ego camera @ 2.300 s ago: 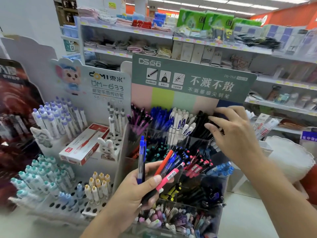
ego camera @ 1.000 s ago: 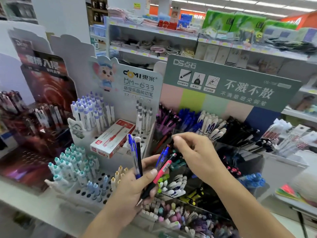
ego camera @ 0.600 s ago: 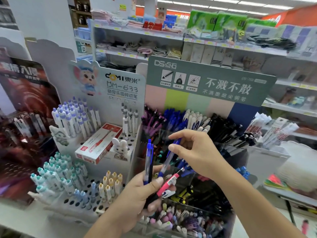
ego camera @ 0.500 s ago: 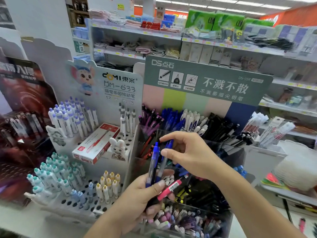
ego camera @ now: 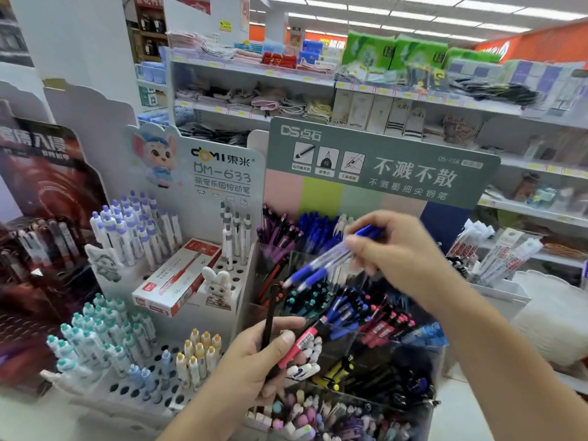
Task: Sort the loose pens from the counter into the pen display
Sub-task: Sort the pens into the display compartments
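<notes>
Over the pen display (ego camera: 429,405), right-hand fingers (ego camera: 361,245) pinch two blue pens (ego camera: 321,264).

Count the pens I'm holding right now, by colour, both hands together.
Blue pens, pinched in the right hand, blurred: 2
Black pen, gripped in the left hand: 1
Pink pen, also in the left hand: 1
Total: 4
</notes>
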